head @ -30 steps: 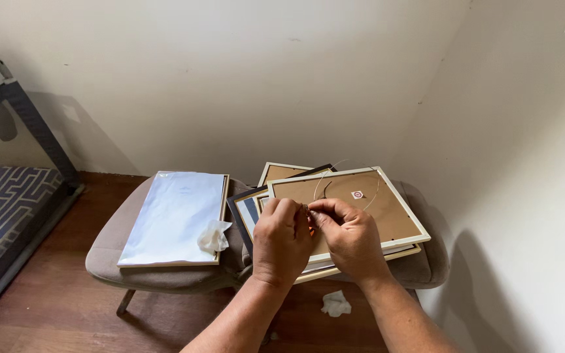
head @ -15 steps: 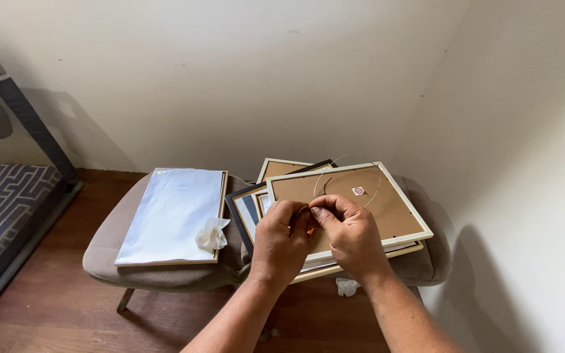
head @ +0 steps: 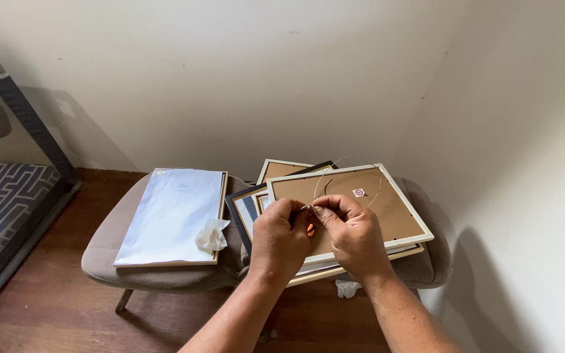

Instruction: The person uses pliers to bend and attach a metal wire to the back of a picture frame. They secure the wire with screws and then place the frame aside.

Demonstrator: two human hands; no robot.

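My left hand (head: 278,237) and my right hand (head: 350,231) meet fingertip to fingertip over a stack of picture frames (head: 335,209). Both pinch a thin pale wire (head: 361,161) that loops up in an arc over the top frame. A small orange object (head: 310,229) shows just below my fingertips. The top frame (head: 393,212) lies face down, white-rimmed with a brown backing and a small sticker. Under it lie a dark frame (head: 238,210) and other light frames.
The frames rest on a beige padded stool (head: 109,245) in a room corner. A frame covered by white paper (head: 174,212) lies on its left half, with a crumpled tissue (head: 212,235). Another tissue (head: 343,288) lies on the wood floor. A patterned bed (head: 4,196) stands left.
My hands shifted slightly while working the wire between the fingertips. The camera view drifted a little; the frames and stool stay put.
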